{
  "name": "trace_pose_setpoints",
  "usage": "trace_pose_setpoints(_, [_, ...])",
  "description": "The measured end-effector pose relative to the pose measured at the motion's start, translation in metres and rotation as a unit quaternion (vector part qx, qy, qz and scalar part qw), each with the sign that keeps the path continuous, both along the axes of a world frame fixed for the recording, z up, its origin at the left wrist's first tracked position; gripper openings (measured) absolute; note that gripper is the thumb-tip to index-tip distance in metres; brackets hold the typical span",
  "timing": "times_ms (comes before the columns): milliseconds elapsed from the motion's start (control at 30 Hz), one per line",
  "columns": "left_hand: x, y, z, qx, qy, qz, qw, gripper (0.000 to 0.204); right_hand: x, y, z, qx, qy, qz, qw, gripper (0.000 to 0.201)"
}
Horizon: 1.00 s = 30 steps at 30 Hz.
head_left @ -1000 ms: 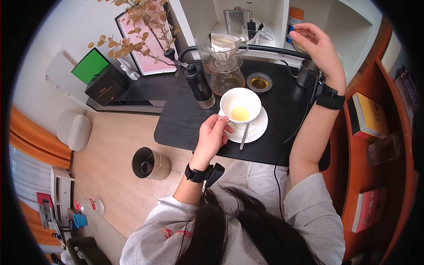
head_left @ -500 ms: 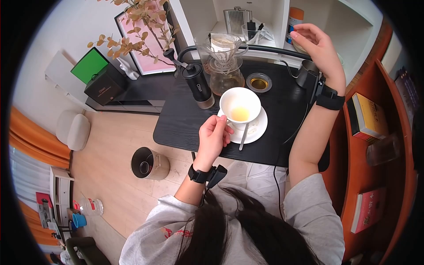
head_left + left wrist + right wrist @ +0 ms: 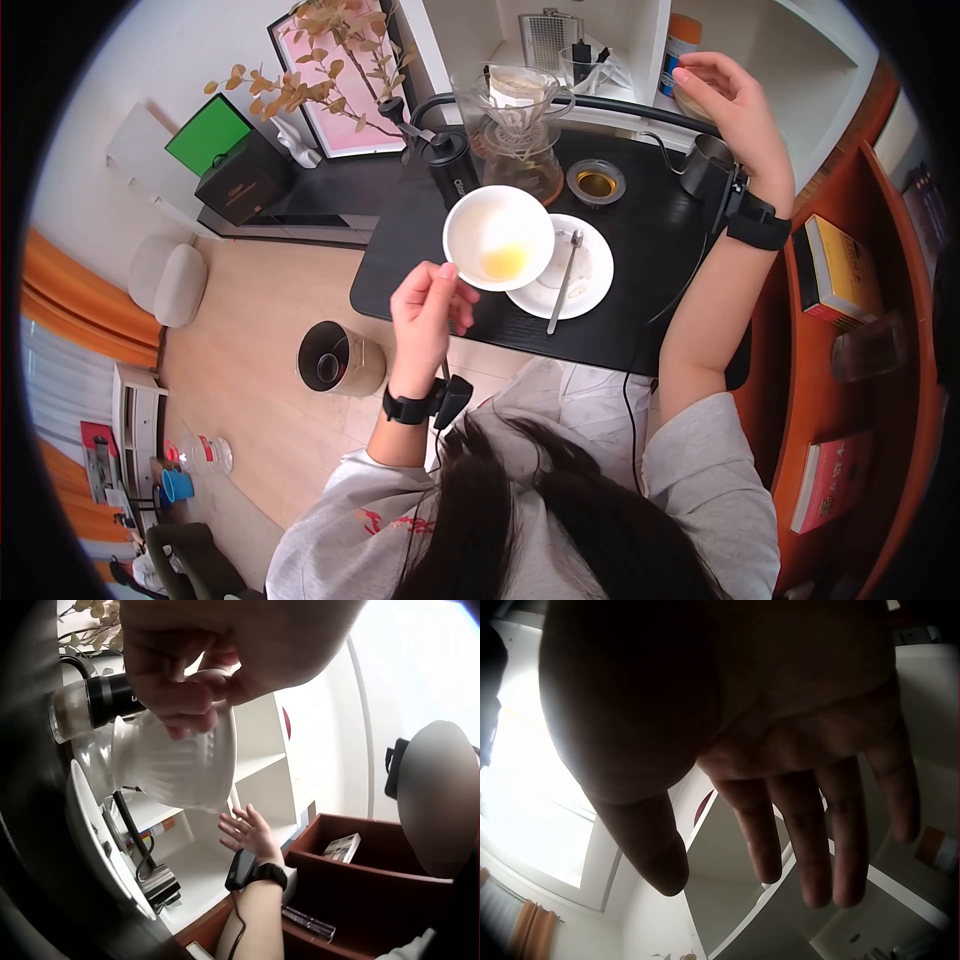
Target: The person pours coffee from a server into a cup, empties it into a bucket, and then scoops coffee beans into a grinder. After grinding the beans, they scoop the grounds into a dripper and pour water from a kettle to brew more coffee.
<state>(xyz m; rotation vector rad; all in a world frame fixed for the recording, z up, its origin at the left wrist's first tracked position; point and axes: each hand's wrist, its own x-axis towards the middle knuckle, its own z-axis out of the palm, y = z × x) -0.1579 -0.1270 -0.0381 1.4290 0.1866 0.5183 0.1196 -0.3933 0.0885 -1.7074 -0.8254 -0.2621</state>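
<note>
My left hand [image 3: 430,318] pinches the handle of a white cup [image 3: 497,225], lifted over the black table. A little yellowish liquid [image 3: 505,263] lies in the bottom of the cup. In the left wrist view, fingers and thumb close around the handle, and the ribbed cup wall [image 3: 176,761] shows from the side. Right of the cup, a white saucer [image 3: 596,282] sits on the table with a metal spoon [image 3: 564,285] lying across it. My right hand [image 3: 738,120] is raised above the table's far right corner, above a metal kettle, its fingers spread and holding nothing.
Behind the cup stand a black hand grinder [image 3: 450,165] and a glass server [image 3: 535,175] with a dripper and paper filter on top. A small round dish [image 3: 597,200] and a gooseneck kettle [image 3: 706,165] are to the right. A bin [image 3: 365,370] stands on the floor.
My left hand has lifted the cup off the saucer and moved it left, uncovering the saucer's middle and the spoon. My right hand keeps nearly the same raised pose.
</note>
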Motion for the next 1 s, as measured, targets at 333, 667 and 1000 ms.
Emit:
trace_pose_setpoints(333, [-0.081,0.075,0.011,-0.022,0.012,0.166,0.986,0.026,0.008,-0.008,-0.001,-0.034,-0.02,0.001,0.999,0.032])
trace_pose_setpoints(667, [-0.181,0.207,-0.017,0.037,0.048,0.412,0.909,0.028,0.029,-0.031,0.001,-0.156,-0.003,-0.121,0.98,0.044])
trace_pose_setpoints(1000, [-0.227,0.362,-0.101,0.047,0.165,0.52,0.837,0.033,0.04,-0.034,-0.001,-0.175,-0.001,-0.136,0.975,0.042])
